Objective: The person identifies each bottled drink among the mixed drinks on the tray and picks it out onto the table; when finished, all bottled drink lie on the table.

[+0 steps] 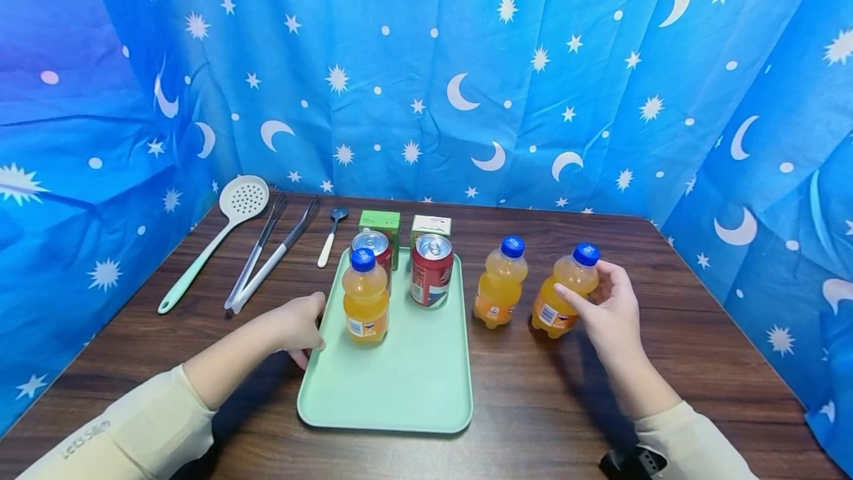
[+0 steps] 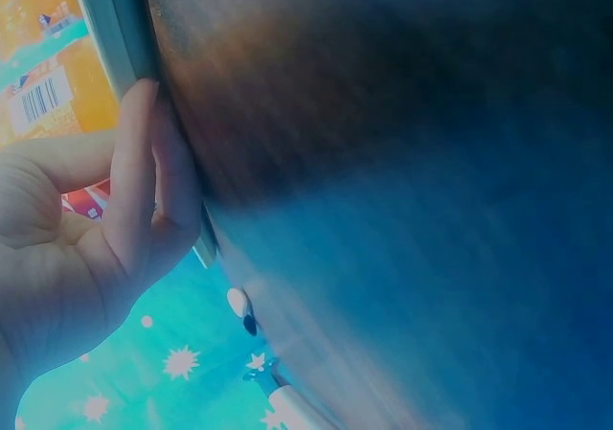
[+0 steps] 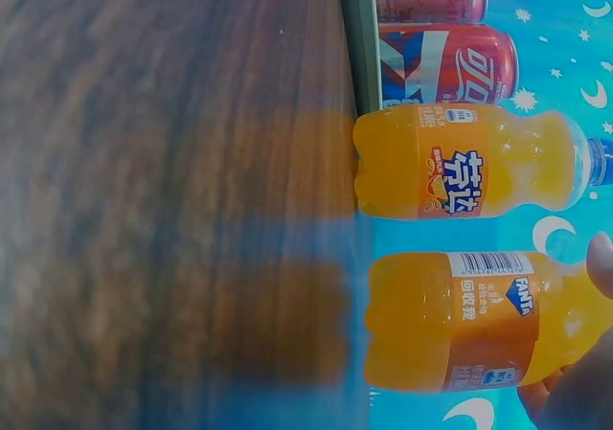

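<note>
My left hand (image 1: 298,326) holds the left rim of a light green tray (image 1: 393,398), its fingertips at the outer side in the left wrist view. On the tray stand an orange soda bottle (image 1: 365,302) with a blue cap and two red soda cans, the right one (image 1: 432,272) and the left one (image 1: 375,244). Right of the tray, my right hand (image 1: 609,310) holds a second orange soda bottle (image 3: 488,320) by its upper part, thumb on the near side. A third such bottle (image 3: 469,162) stands upright between that one and the tray.
A green carton (image 1: 380,219) and a white-topped carton (image 1: 431,224) stand behind the cans. To the left lie a slotted skimmer (image 1: 243,200), metal tongs (image 1: 273,258) and a small spoon (image 1: 329,239) on the brown wooden table (image 1: 546,406). A blue star-and-moon curtain (image 1: 466,95) hangs behind.
</note>
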Available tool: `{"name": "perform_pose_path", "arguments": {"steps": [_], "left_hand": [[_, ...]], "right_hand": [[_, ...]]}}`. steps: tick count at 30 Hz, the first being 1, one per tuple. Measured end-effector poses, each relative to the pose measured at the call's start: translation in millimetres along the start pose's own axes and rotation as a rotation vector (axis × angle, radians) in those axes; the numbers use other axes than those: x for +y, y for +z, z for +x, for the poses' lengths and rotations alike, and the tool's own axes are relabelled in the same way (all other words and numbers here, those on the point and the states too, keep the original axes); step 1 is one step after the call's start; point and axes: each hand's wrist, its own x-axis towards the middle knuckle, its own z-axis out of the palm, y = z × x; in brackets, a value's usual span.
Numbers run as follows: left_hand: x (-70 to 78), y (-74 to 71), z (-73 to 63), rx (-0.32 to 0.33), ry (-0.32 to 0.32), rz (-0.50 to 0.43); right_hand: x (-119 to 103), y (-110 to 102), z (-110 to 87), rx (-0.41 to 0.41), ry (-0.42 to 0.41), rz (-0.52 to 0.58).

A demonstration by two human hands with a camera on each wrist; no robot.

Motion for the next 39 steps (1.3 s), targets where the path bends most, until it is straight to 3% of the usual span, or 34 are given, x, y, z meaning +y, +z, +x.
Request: {"name": "perform_pose_path", "arguments": {"steps": [39], "left_hand": [[1.5,-1.6,-0.1,0.008,-0.010,0.030]], "right_hand": [[-0.2,-0.6,1.6,-0.058,0.050,-0.014]]}}
